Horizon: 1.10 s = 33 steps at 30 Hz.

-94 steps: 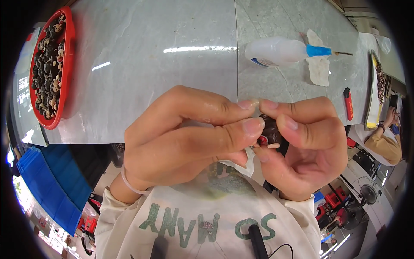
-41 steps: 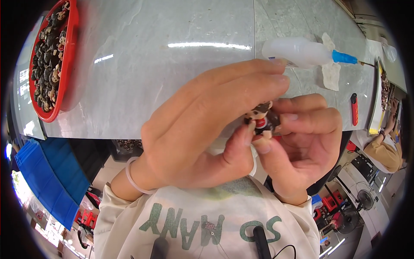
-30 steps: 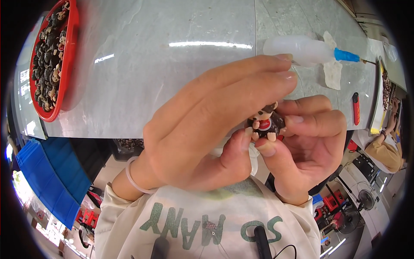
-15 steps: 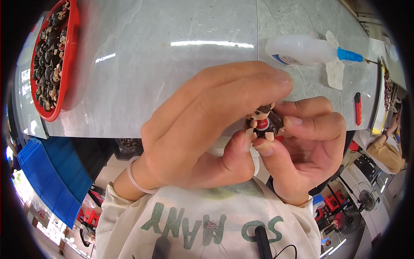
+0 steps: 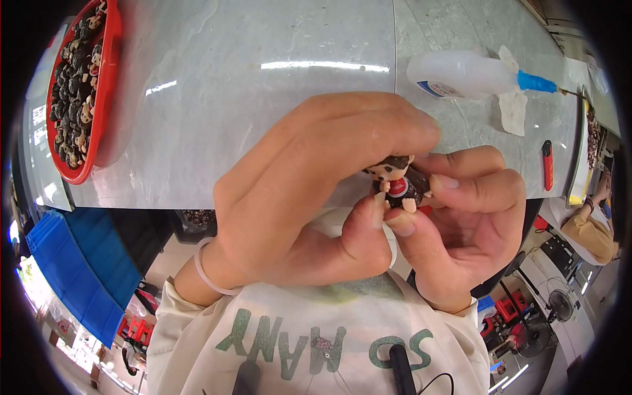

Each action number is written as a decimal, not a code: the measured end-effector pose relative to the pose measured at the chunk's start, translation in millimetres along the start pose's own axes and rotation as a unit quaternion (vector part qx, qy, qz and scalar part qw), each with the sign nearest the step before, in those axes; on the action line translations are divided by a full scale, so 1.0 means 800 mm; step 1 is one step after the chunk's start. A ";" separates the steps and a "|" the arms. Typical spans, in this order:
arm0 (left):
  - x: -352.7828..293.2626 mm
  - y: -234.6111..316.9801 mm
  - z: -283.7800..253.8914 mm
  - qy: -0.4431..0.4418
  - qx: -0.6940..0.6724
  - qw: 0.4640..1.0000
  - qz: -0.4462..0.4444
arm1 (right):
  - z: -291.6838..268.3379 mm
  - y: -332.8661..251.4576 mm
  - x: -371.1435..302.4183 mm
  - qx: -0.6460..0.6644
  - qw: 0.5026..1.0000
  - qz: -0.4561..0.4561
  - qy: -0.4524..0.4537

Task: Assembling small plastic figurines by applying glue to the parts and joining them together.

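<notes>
Between my two hands, just off the table's front edge, is a small figurine point(image 5: 399, 187) with a dark brown furry body, a pale face, a red bib and light feet. My right hand point(image 5: 471, 224) pinches its body and feet between thumb and fingertips. My left hand point(image 5: 309, 191) curves over it from the left; the thumb touches near its lower side, and the fingers pass behind its head, partly covering it. A bit of red shows beneath the figurine, inside my right palm; what it is I cannot make out.
A red tray point(image 5: 108, 99) full of similar small figurines stands at the far left. On the right lie a translucent bottle point(image 5: 461, 74) with a blue nozzle, a white tissue point(image 5: 511, 113) under it, and a red pen-like tool point(image 5: 547, 164). A blue bin point(image 5: 76, 273) sits below the left edge.
The figurine has tipped slightly to the left in my fingers, and more of its head shows. My left fingers have shifted a little left; both hands stay in nearly the same place.
</notes>
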State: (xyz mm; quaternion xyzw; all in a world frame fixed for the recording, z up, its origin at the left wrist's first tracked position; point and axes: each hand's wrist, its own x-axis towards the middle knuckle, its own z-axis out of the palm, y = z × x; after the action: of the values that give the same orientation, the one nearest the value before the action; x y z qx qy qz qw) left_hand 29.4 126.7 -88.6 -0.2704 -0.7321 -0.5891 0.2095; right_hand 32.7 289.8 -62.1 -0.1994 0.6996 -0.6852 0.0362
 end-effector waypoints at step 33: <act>0.005 0.010 -0.004 -0.019 0.034 0.997 -0.067 | 0.002 0.003 0.002 -0.014 1.000 -0.010 0.022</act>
State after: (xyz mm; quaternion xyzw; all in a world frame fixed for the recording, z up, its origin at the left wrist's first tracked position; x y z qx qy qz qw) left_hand 31.3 125.3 -79.4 -0.2252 -0.7718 -0.5714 0.1647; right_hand 31.6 287.7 -63.9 -0.1916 0.7074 -0.6802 0.0115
